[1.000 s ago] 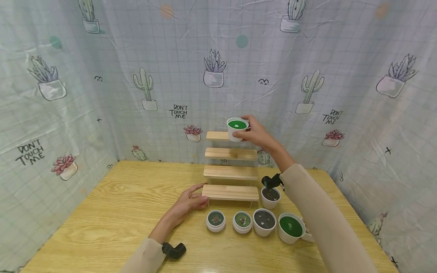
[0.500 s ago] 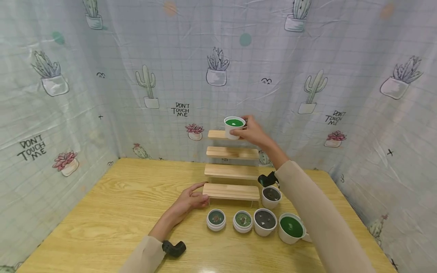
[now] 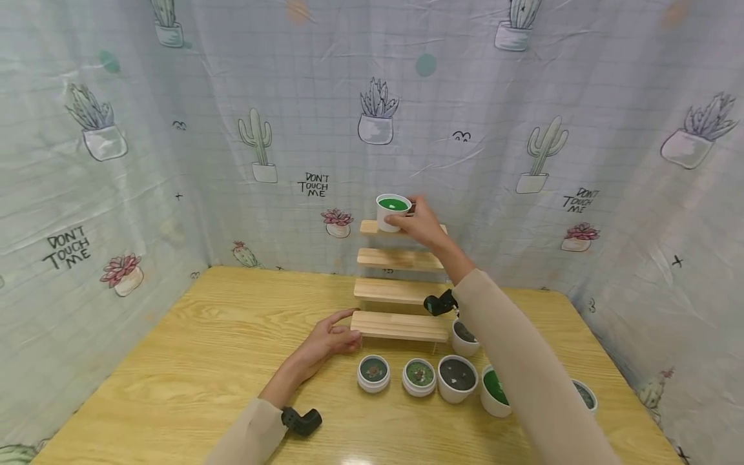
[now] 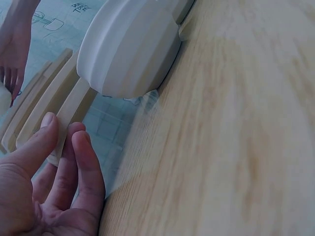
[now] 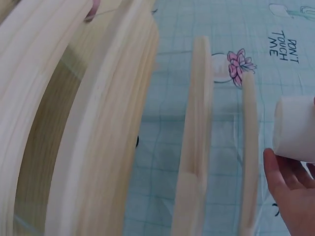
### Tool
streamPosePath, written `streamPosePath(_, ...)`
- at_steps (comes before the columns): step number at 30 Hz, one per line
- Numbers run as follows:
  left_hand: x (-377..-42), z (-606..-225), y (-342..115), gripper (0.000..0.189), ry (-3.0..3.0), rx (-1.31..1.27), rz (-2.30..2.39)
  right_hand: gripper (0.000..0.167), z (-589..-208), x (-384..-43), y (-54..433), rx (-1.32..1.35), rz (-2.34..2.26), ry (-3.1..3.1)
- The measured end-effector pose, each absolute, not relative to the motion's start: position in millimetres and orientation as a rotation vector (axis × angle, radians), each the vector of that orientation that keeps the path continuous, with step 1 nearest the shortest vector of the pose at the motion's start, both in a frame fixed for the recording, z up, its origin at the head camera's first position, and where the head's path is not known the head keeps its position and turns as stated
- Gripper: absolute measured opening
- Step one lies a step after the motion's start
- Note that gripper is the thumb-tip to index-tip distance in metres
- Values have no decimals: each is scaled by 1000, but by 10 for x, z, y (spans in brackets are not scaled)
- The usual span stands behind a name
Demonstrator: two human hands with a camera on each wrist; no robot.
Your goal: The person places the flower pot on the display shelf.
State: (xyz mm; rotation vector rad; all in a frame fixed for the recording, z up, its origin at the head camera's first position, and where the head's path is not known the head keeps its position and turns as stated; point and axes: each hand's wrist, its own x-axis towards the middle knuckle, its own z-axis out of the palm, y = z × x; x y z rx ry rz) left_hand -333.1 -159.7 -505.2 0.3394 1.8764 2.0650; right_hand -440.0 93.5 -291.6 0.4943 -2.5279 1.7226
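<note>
My right hand (image 3: 423,225) grips a white cup (image 3: 386,219) with a green fill, upright at the top board of a tiered wooden shelf (image 3: 401,326). In the right wrist view the white cup (image 5: 295,125) appears just beyond the top board (image 5: 249,152), with a narrow gap between them. Fingers curl behind the cup and are partly hidden. My left hand (image 3: 325,342) pinches the left end of the lowest board. In the left wrist view its thumb (image 4: 37,145) lies on one side of that board's end and the fingers on the other.
Before the shelf stand a dark green jar (image 3: 374,374), a speckled green jar (image 3: 419,378) and a dark-filled cup (image 3: 456,380). Another dark-filled cup (image 3: 465,339) is beside the lowest board. My right sleeve partly covers a green-filled cup (image 3: 494,394). Another container (image 3: 584,394) stands farther right.
My right hand has carried the cup slightly left along the top board and a little lower toward it. My left hand keeps its pinch on the lowest board.
</note>
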Motion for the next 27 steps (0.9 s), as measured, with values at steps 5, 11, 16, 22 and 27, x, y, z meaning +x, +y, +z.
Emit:
streamPosePath(5,-3336,-5052,-1555,77,1859,364,2061,80,-2963,-4431,914,456,1788,-2501)
streamPosePath(11,-3336,-5015,-1554,77,1859,379,2066,81,-2981,-4475,876,432,1852,-2456)
streamPosePath(16,-3326,-4992,-1559,78,1850,374,2068,78,-3028,-4512,857,412,1869,-2429)
streamPosePath(22,-3324,-4987,-1586,77,1861,363,2065,78,-3064,-4561,816,396,1841,-2441)
streamPosePath(27,-3321,-4994,-1613,76,1868,348,2063,78,-3064,-4573,761,394,1823,-2462)
